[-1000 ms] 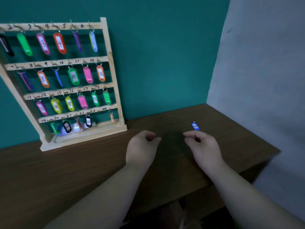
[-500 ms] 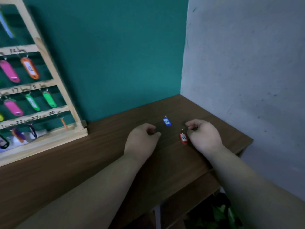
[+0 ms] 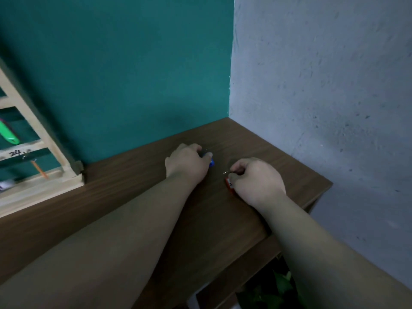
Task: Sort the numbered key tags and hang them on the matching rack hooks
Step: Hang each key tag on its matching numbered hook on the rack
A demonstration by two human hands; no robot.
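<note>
Two key tags lie on the brown table (image 3: 133, 197) near its right corner. My left hand (image 3: 187, 163) has its fingers curled round the blue tag (image 3: 211, 162), which mostly hides under the fingertips. My right hand (image 3: 256, 181) pinches the metal ring of the red tag (image 3: 229, 186), whose red body with a white label peeks out at the hand's left edge. The wooden rack (image 3: 44, 139) stands at the far left, only its right post and lowest rails showing, with a green tag (image 3: 7, 134) and an orange tag (image 3: 40, 169) under the hook marked 24.
A teal wall runs behind the table and a grey rough wall (image 3: 323, 97) closes the right side. The table's front edge drops off at lower right, where green leaves (image 3: 281, 286) show below.
The view has swung right, so most of the rack left the frame. My left hand moved forward onto the blue tag. My right hand closed on the red tag's ring.
</note>
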